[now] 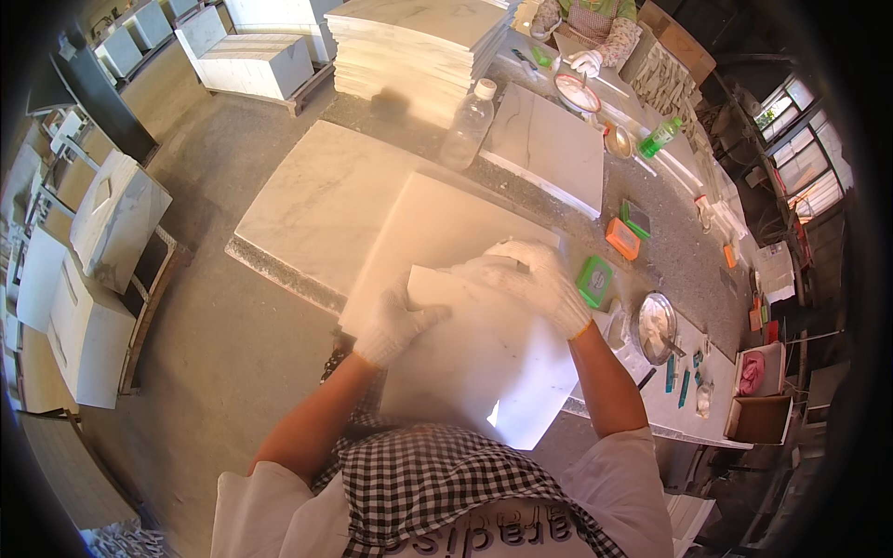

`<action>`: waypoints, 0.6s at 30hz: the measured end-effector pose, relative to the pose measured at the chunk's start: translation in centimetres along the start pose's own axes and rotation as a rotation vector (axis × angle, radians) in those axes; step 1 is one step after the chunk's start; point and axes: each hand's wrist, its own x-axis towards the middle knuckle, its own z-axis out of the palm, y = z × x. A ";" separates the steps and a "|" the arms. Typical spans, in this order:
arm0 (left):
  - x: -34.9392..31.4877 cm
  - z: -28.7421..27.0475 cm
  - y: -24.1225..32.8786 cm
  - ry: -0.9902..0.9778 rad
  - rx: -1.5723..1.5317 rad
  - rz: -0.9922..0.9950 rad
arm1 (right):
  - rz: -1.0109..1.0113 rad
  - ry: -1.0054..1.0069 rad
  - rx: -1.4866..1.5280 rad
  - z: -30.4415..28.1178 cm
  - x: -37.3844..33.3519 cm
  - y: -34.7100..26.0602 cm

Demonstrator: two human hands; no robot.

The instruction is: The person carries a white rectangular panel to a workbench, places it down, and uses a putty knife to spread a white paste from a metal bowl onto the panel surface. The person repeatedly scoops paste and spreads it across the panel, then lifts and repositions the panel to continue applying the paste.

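Observation:
A white marble tile point(470, 358) leans against my front, tilted, with glare on its lower right part. My left hand point(400, 327), in a white knit glove, grips its left edge, thumb on the face. At its far edge, my gloved right hand point(532, 279) curls over the tile; some fingertips are hidden. Just beyond lies a second marble tile point(423, 219) on the work table, partly covered by my hands and the held tile. Under that one, a larger pale marble slab point(321, 191) reaches out to the left.
Right of my hands are green point(595, 281) and orange point(622, 239) blocks and a metal bowl of white paste point(656, 327). Ahead stand a plastic bottle point(468, 126) and a tall tile stack point(400, 60). A co-worker's gloved hand point(586, 63) is across the table.

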 end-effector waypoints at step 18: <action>0.1 -0.1 -0.5 -0.013 -0.013 -0.001 | 0.034 -0.003 0.048 -0.3 -0.3 -0.7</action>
